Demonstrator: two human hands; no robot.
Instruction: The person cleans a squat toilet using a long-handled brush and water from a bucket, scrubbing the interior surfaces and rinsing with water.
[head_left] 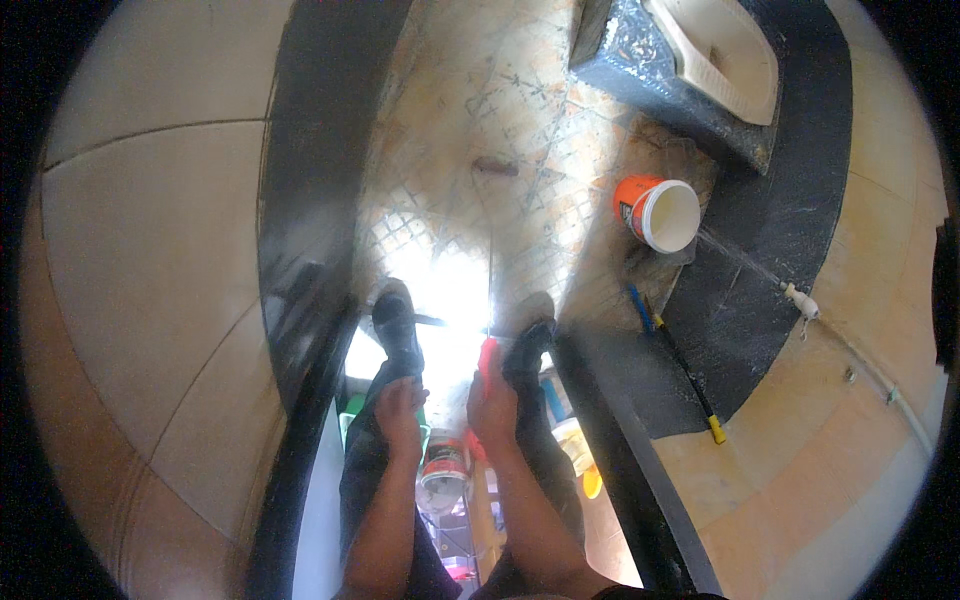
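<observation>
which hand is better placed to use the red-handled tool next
Probably the right hand: it grips the red handle, while the left hand is away from it, by the left leg.

Floor [430, 110]: patterned tile, bright glare [450, 270] near the dark door frame [632, 455] | Walls [150, 240]: beige tile, left and right, black bands [318, 130] below | Upper right: pale squat toilet [757, 85], raised dark plinth [670, 105]

Free: tiled floor [425, 120] ahead-left of right hand [494, 408] | Blocking right: orange bucket [636, 205], raised squat toilet [722, 62] | Near sides: dark doorframe [632, 455]
</observation>
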